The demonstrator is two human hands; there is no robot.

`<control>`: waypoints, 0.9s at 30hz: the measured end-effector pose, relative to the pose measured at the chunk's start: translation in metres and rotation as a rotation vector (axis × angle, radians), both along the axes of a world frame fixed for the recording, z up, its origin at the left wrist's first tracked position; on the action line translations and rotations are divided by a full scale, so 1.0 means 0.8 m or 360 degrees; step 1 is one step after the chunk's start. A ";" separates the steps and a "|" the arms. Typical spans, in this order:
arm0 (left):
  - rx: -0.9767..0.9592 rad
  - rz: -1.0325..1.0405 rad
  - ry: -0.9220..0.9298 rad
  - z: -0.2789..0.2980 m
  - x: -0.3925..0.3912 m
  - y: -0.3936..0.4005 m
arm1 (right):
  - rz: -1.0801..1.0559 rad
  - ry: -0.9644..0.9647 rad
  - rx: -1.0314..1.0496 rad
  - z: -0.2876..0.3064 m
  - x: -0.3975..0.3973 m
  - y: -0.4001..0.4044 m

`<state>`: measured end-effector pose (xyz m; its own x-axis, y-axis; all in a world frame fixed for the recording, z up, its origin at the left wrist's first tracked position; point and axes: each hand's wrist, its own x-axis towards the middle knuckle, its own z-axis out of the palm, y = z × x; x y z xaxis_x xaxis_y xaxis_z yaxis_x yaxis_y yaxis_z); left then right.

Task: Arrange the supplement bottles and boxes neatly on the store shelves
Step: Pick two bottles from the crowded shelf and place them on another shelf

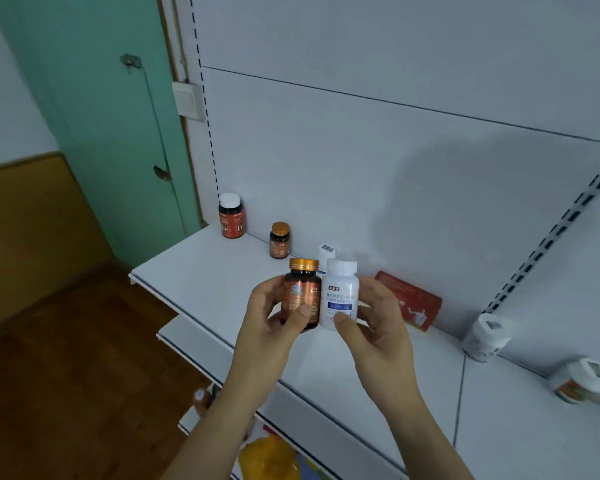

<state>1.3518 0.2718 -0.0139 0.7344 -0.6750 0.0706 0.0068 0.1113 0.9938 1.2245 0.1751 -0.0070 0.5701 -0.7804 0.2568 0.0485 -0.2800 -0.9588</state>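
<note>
two bottles sit in our grip above the white metal shelf (222, 289): our left hand (274, 317) curls round a dark amber bottle with a copper label and gold cap (302, 294), our right hand (371, 317) round a white plastic bottle with a blue-printed label (340, 292). they touch side by side. we judge the risk lies in setting both down together; a knock against the red box (413, 303) behind, or the small gold-capped bottle (280, 240) farther left, could topple them. a loose thumb could also let either bottle slip.
</note>
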 end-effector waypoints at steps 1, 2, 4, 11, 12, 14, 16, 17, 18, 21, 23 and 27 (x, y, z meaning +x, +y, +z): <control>0.0016 -0.0048 -0.0005 -0.002 0.019 0.001 | -0.0060 0.0028 -0.0017 0.000 0.014 0.004; 0.0040 -0.0102 -0.0013 -0.002 0.037 0.002 | -0.0115 0.0055 -0.0031 0.000 0.026 0.009; 0.0071 -0.0210 -0.0033 0.001 0.070 0.006 | -0.0193 0.0097 -0.0064 0.004 0.049 0.020; 0.0082 -0.0528 -0.0011 -0.005 0.137 0.012 | -0.0305 0.0435 -0.0191 0.010 0.093 0.044; 0.0096 -0.0572 -0.0020 -0.008 0.141 0.011 | -0.0336 0.0491 -0.0206 0.009 0.094 0.044; 0.0131 -0.0670 -0.0067 -0.013 0.146 0.006 | -0.0437 0.0605 -0.0250 0.007 0.098 0.041; 0.0168 -0.0728 -0.0103 -0.016 0.151 -0.003 | -0.0546 0.0681 -0.0305 0.004 0.101 0.034; 0.0184 -0.0741 -0.0112 -0.017 0.155 -0.009 | -0.0589 0.0719 -0.0344 0.002 0.104 0.029; 0.0197 -0.0745 -0.0116 -0.018 0.159 -0.015 | -0.0623 0.0763 -0.0394 0.000 0.106 0.023; 0.0231 -0.0719 -0.0083 -0.019 0.172 -0.032 | -0.0754 0.0783 -0.0481 -0.013 0.116 -0.004; 0.0231 -0.0709 -0.0093 -0.016 0.181 -0.040 | -0.0849 0.0747 -0.0441 -0.026 0.123 -0.027; 0.0242 -0.0647 -0.0132 -0.019 0.202 -0.059 | -0.0899 0.0947 -0.0434 -0.057 0.140 -0.085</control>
